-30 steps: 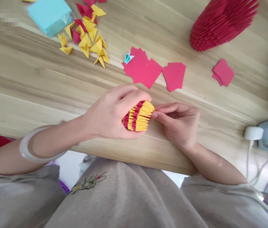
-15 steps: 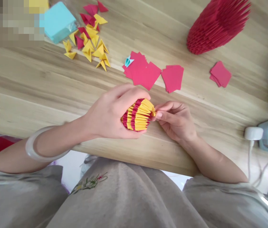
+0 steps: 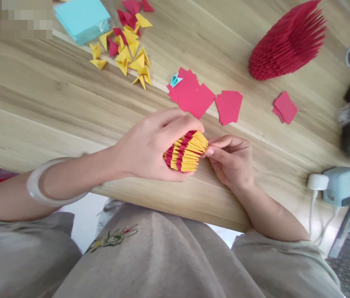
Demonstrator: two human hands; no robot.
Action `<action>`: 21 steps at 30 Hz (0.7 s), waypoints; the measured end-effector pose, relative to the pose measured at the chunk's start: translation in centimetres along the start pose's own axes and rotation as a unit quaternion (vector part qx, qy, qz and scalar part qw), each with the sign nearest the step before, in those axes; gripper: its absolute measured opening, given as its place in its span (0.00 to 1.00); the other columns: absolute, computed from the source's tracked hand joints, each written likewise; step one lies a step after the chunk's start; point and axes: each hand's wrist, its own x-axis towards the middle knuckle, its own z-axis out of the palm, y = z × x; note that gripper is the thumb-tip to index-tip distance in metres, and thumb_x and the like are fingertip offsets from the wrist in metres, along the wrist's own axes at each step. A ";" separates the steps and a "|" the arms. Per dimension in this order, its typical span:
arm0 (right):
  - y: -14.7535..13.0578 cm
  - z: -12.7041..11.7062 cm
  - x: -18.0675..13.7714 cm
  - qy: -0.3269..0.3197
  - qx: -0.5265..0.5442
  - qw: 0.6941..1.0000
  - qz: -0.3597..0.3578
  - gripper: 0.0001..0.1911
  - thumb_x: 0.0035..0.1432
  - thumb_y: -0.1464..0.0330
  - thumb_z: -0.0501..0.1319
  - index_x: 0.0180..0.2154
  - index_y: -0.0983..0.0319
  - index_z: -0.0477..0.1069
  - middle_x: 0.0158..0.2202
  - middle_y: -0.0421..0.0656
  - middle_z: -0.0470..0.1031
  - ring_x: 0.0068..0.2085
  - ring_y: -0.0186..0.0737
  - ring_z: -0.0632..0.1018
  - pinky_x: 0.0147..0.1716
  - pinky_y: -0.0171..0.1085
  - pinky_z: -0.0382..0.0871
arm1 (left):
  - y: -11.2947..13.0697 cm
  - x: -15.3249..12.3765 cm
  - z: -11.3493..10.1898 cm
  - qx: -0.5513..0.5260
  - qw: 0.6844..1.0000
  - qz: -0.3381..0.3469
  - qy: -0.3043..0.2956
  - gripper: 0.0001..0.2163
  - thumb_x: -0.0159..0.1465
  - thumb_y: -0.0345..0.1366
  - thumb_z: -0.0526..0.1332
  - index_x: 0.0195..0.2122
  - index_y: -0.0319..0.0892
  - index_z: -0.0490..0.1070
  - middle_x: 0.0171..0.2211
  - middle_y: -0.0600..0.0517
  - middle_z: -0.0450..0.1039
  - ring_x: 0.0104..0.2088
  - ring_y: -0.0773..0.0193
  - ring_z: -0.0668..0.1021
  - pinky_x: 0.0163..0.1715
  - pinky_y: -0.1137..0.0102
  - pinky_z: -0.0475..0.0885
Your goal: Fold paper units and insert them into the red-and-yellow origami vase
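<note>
My left hand [image 3: 150, 145] is wrapped round a small yellow and red folded-paper model [image 3: 185, 152], held just above the near edge of the wooden table [image 3: 38, 111]. A pale bangle [image 3: 43, 188] sits on that wrist. My right hand [image 3: 232, 159] is closed in a pinch, its fingertips pressed against the model's open pointed end. What the pinch holds is too small to make out.
Loose yellow and red folded triangles [image 3: 128, 54] lie at the back left beside a light blue paper stack [image 3: 82, 18]. Red paper squares [image 3: 193, 95] and two smaller stacks [image 3: 229, 106] [image 3: 284, 106] lie behind my hands. A large red spiky paper model [image 3: 286, 43] lies far right. A plug and adapter [image 3: 336, 186] hang at the right edge.
My right hand has closed in tighter on the model's pointed end. The view has shifted slightly; both hands keep the model in place.
</note>
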 end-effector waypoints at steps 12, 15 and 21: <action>0.1 -0.1 -0.1 -0.006 -0.013 1.000 0.003 0.11 0.36 0.67 0.76 0.20 0.57 0.75 0.23 0.36 0.80 0.23 0.34 0.79 0.27 0.36 0.78 | 0.1 -0.3 -0.1 0.024 1.000 -0.006 0.001 0.22 0.53 0.43 0.65 0.46 0.41 0.65 0.40 0.46 0.73 0.40 0.56 0.77 0.35 0.65 0.74; 0.1 -0.1 0.0 0.006 -0.020 1.000 -0.005 0.11 0.35 0.67 0.76 0.20 0.57 0.74 0.24 0.36 0.80 0.24 0.35 0.79 0.27 0.36 0.79 | 0.2 -0.3 -0.1 0.011 1.000 0.000 0.001 0.20 0.54 0.43 0.65 0.45 0.40 0.65 0.39 0.46 0.72 0.39 0.58 0.76 0.35 0.65 0.73; 0.3 -0.2 -0.1 -0.007 -0.030 0.999 -0.041 0.09 0.39 0.70 0.75 0.22 0.56 0.76 0.27 0.36 0.82 0.29 0.37 0.82 0.31 0.37 0.79 | 0.1 -0.1 -0.1 -0.005 1.000 0.008 0.014 0.19 0.54 0.41 0.65 0.44 0.38 0.66 0.37 0.45 0.73 0.37 0.59 0.76 0.35 0.66 0.73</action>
